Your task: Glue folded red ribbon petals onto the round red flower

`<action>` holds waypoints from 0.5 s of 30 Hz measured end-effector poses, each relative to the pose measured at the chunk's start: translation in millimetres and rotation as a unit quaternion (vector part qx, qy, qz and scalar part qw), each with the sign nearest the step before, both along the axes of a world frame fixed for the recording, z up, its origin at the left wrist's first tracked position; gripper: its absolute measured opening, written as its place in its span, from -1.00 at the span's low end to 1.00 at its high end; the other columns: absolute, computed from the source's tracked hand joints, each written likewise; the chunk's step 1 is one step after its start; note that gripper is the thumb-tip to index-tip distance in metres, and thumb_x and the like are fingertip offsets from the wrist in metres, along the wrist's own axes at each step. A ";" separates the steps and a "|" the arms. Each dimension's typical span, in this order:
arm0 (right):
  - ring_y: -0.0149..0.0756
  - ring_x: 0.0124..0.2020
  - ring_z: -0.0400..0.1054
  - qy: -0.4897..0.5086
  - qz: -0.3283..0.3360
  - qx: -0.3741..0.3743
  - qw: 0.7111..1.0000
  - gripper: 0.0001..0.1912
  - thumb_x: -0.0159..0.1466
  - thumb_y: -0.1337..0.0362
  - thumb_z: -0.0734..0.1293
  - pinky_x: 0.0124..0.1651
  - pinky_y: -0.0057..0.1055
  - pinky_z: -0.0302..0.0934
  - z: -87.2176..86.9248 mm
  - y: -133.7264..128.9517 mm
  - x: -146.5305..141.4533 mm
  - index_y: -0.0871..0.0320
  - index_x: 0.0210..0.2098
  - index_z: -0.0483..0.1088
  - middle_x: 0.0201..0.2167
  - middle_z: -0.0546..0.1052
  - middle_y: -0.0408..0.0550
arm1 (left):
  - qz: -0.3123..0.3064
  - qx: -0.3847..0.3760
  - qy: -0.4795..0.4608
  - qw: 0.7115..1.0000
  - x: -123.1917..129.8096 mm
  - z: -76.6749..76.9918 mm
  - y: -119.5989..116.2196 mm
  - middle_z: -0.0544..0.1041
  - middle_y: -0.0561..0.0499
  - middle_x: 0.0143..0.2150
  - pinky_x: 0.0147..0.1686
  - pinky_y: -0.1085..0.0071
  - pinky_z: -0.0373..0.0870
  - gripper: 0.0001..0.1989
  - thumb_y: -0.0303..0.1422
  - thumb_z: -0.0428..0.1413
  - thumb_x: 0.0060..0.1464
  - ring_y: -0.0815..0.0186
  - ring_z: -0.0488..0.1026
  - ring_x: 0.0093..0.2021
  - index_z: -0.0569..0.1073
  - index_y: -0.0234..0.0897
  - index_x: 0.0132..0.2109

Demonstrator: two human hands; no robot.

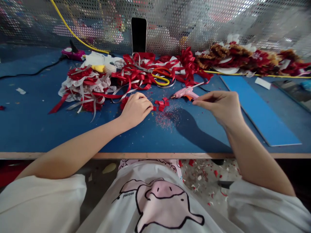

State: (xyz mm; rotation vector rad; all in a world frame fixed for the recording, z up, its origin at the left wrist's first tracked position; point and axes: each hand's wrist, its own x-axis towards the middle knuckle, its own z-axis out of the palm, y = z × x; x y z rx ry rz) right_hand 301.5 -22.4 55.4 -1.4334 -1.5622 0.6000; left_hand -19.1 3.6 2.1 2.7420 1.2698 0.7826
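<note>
- from where i stand, the left hand (138, 109) is low over the table (116, 137), palm down, its fingers curled and their tips bunched near the thumb (i can't tell whether anything is pinched there).
- a few small red ribbon pieces (161, 104) lie in a loose cluster on the table, just beside those fingertips, between the two hands.
- the right hand (222, 105) has its thumb and forefinger pressed together at the tips (a sliver may be between them, too small to tell), right by the pink glue gun (183, 92).
- the glue gun lies beyond the red pieces, nozzle to the left, with a pale glue stick (198, 84) poking out of its back.
- fine red and pale specks (167, 118) dust the blue surface nearer the person.
- scissors (161, 79) with orange and yellow handles rest on a tangle of red and silver ribbons (136, 77).
- left of that sits a heap of white lace (93, 84) and red trim, near a purple power strip (73, 54).
- a phone (139, 35) stands upright at the back, before the perforated metal panel (165, 22).
- on the right, a bright blue board (261, 110) lies flat, a white card (262, 83) just beside it.
</note>
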 end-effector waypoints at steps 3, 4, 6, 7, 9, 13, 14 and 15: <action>-0.41 -0.50 0.33 0.138 -0.001 -0.027 0.990 -0.72 -0.02 0.13 0.70 -0.38 -0.35 0.22 3.9 10.6 -3.6 0.12 -0.49 0.62 -0.52 0.59 -0.07 | 0.003 0.012 0.002 1.000 -0.9 -1.0 1.1 0.72 -0.13 -0.14 0.13 -0.03 0.39 -0.77 -0.35 0.12 0.38 -0.02 0.48 0.09 0.70 -0.22 -0.10; -0.42 -0.52 0.30 0.167 -0.001 -0.039 0.985 -0.68 -0.03 0.08 0.70 -0.41 -0.36 0.19 4.4 14.9 -3.7 0.12 -0.50 0.61 -0.56 0.55 -0.09 | 0.007 0.015 0.002 1.000 -1.1 -1.4 1.3 0.72 -0.15 -0.13 0.13 -0.02 0.40 -0.78 -0.34 0.14 0.37 -0.02 0.48 0.10 0.70 -0.23 -0.06; -0.43 -0.53 0.29 0.197 0.000 -0.064 0.978 -0.62 -0.01 -0.02 0.69 -0.45 -0.36 0.17 4.1 22.5 -3.3 0.12 -0.48 0.61 -0.58 0.52 -0.10 | 0.019 0.020 0.004 1.000 -1.4 -2.0 1.2 0.71 -0.18 -0.08 0.13 -0.03 0.41 -0.75 -0.31 0.17 0.36 -0.04 0.46 0.11 0.68 -0.24 0.05; -0.42 -0.52 0.32 0.203 0.004 -0.074 0.976 -0.61 0.02 -0.04 0.67 -0.45 -0.37 0.18 3.4 25.3 -3.0 0.13 -0.45 0.62 -0.56 0.53 -0.09 | 0.024 0.022 0.005 0.999 -1.5 -2.3 1.0 0.71 -0.19 -0.05 0.14 -0.04 0.41 -0.73 -0.30 0.17 0.35 -0.05 0.45 0.12 0.68 -0.25 0.08; -0.40 -0.46 0.40 0.211 0.016 -0.088 0.973 -0.63 0.03 -0.03 0.66 -0.41 -0.37 0.24 1.0 28.4 -2.3 0.12 -0.38 0.66 -0.48 0.59 -0.05 | 0.029 0.024 0.003 0.999 -1.5 -2.6 0.7 0.70 -0.17 0.00 0.17 -0.07 0.39 -0.73 -0.29 0.17 0.36 -0.06 0.42 0.13 0.70 -0.23 0.07; -0.38 -0.36 0.49 0.213 0.038 -0.097 0.972 -0.68 -0.04 0.13 0.69 -0.32 -0.40 0.31 -7.5 28.4 0.4 0.08 -0.31 0.70 -0.35 0.68 -0.02 | 0.025 0.013 -0.006 1.000 -1.0 -2.3 1.4 0.73 -0.11 -0.06 0.17 -0.08 0.38 -0.75 -0.30 0.14 0.39 -0.05 0.40 0.10 0.74 -0.19 -0.07; -0.39 -0.37 0.48 0.207 0.039 -0.096 0.973 -0.68 -0.06 0.17 0.70 -0.33 -0.41 0.31 -10.3 28.2 1.6 0.08 -0.31 0.71 -0.34 0.69 -0.02 | 0.023 0.009 -0.007 1.000 -0.9 -2.1 1.8 0.73 -0.10 -0.08 0.17 -0.07 0.38 -0.74 -0.31 0.13 0.39 -0.04 0.41 0.09 0.74 -0.20 -0.09; -0.41 -0.39 0.47 0.200 0.039 -0.095 0.974 -0.69 -0.07 0.20 0.70 -0.34 -0.42 0.30 -13.3 28.3 2.9 0.08 -0.33 0.71 -0.35 0.69 -0.03 | 0.022 0.006 -0.008 1.000 -0.7 -1.8 2.1 0.73 -0.10 -0.10 0.17 -0.06 0.37 -0.74 -0.31 0.13 0.39 -0.04 0.41 0.08 0.74 -0.21 -0.11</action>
